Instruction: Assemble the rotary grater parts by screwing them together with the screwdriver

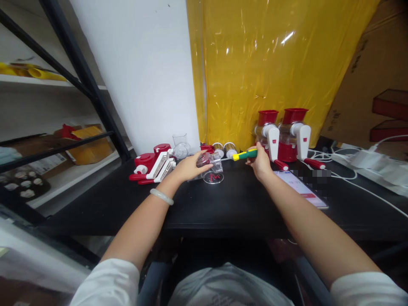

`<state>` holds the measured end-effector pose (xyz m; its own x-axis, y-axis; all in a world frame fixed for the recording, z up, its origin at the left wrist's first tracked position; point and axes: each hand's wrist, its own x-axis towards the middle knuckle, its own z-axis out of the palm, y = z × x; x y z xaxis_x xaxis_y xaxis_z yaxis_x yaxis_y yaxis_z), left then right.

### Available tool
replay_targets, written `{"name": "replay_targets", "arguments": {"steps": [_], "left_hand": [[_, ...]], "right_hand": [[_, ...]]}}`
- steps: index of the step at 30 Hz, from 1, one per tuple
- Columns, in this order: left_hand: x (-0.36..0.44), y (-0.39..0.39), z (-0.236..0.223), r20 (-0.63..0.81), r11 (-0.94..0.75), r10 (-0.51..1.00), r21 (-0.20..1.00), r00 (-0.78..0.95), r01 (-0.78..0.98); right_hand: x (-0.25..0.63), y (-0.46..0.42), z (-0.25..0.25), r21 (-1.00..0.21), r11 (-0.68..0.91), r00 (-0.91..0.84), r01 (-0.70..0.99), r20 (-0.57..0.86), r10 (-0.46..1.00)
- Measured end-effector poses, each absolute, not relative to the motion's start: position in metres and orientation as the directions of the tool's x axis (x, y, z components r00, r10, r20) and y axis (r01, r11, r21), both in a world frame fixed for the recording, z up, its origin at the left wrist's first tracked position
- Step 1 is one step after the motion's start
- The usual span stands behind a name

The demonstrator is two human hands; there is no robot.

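My left hand (188, 166) is closed around a clear plastic grater housing (217, 163) with a dark red part at its near end, held just above the black table (204, 208). In my right hand (262, 162) is a screwdriver (245, 154) with a green and yellow handle. Its shaft points left and meets the clear housing; the tip is hidden. Below the housing lies a clear round piece with a red mark (213, 177). Behind it are two grater drums (230, 149) lying with their round ends toward me.
Two assembled rotary graters (295, 134) with red hoppers and white cranks stand at the right. A phone (302, 189) lies before them, near white cables and a power strip (372, 163). At the left sit red bases (145, 160), white crank handles (159, 166) and another clear housing (181, 148).
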<state>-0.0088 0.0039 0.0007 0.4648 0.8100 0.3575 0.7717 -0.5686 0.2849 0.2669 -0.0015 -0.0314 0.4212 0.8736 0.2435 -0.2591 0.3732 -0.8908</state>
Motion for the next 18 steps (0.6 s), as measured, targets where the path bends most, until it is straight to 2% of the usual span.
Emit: {"name": "replay_targets", "arguments": {"steps": [5, 8, 18], "left_hand": [[-0.009, 0.005, 0.000, 0.364, -0.572, 0.807, 0.287, 0.465, 0.769], [-0.009, 0.005, 0.000, 0.360, -0.571, 0.808, 0.287, 0.466, 0.769], [-0.009, 0.004, 0.000, 0.358, -0.564, 0.813, 0.292, 0.459, 0.772]], "right_hand": [[0.269, 0.000, -0.034, -0.915, 0.381, 0.446, -0.134, 0.288, 0.848], [0.268, 0.001, -0.035, -0.916, 0.384, 0.426, -0.116, 0.303, 0.852], [0.261, -0.005, -0.025, -0.881, 0.314, 0.422, -0.354, 0.150, 0.894]]}}
